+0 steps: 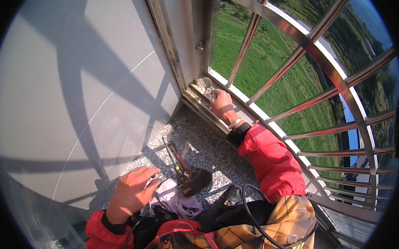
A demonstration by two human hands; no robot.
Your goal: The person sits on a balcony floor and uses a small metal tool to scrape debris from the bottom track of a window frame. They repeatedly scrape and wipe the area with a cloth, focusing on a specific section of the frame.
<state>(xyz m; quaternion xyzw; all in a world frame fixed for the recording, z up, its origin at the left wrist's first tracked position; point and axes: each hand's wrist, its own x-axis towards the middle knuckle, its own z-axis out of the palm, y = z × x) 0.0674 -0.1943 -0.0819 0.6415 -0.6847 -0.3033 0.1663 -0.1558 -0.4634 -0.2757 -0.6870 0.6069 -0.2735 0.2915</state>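
Observation:
My right hand point(221, 103) is closed round the handle of a small spoon-like tool point(207, 82) with a round end. That end lies over crumbly pale debris point(200, 82) in the corner of the metal window track point(216, 117). My left hand point(135, 187) hovers above the floor, fingers apart and holding nothing. Below it lies a pale lilac cloth point(176, 198). Beside the cloth is a brush point(197, 181) with dark bristles and a reddish-brown handle. Next to the brush rests a thin-shafted tool point(170, 154), apparently a screwdriver, with yellow on its handle.
Shiny metal guard bars point(278, 74) curve outward on the right, with grass point(256, 57) far below. A smooth grey wall point(97, 96) stands at left. The speckled floor point(199, 138) lies between. A dark cable point(258, 224) loops across my lap.

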